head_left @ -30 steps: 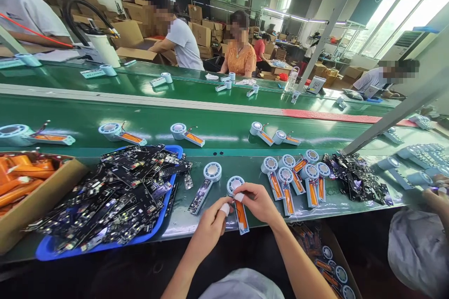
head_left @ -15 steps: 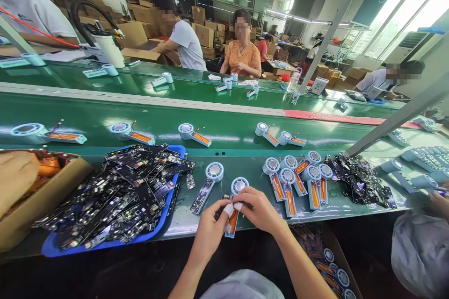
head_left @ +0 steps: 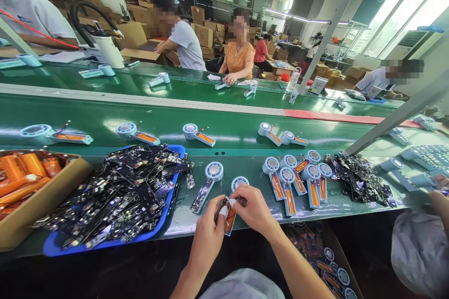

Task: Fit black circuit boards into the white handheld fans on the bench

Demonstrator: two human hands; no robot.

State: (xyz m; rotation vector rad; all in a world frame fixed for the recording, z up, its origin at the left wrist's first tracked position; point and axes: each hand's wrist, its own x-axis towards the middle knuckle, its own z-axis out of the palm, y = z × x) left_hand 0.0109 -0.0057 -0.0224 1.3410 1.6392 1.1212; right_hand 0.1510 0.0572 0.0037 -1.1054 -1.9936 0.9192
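Observation:
A pale blue handheld fan [head_left: 240, 184] lies in front of me at the table edge, an orange battery in its handle, partly covered by my hands. My left hand [head_left: 207, 226] is closed at the handle's left side, gripping a dark circuit board [head_left: 221, 206]. My right hand [head_left: 255, 206] pinches at the board's upper end, close to the left thumb; what is between its fingertips is too small to make out. White covers sit on some fingertips. Just left lies another fan [head_left: 213, 171] with a circuit board [head_left: 201, 196] on its handle.
Left are a blue tray [head_left: 159, 231] heaped with circuit boards and a carton [head_left: 66, 182] of orange batteries. Several fans [head_left: 288, 175] and a board pile [head_left: 365, 180] lie right. Fans ride the green belt [head_left: 231, 124] ahead. Co-workers sit opposite; a co-worker's hand [head_left: 440, 196] is at right.
My hands have drawn closer together over the handle. The hand over the battery carton is gone. Near-belt fans shifted right, far-belt ones left. A co-worker opposite now reaches onto a fan.

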